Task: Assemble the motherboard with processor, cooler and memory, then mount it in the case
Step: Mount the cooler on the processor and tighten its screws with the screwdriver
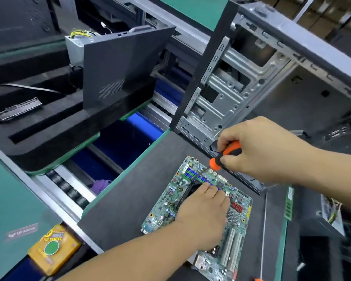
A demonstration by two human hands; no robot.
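- Motherboard [207,216] lies flat on the dark mat [130,199]; bare mat to its left, open case [231,88] just beyond its far edge.
- Left hand [203,211] rests on the cooler [187,191], fingers fairly straight, pressing down.
- Right hand [257,151] grips an orange-handled screwdriver [225,156], fingers curled round it, tip angled down at the cooler's far corner.

Evenly lit indoor scene under soft overhead light, with only faint shadows beneath the hands. The wide-angle lens bends straight edges toward the frame borders. The centre is fairly sharp; the yellow box [54,249] at lower left and the upper-right corner are smeared by motion blur. No strong glare.
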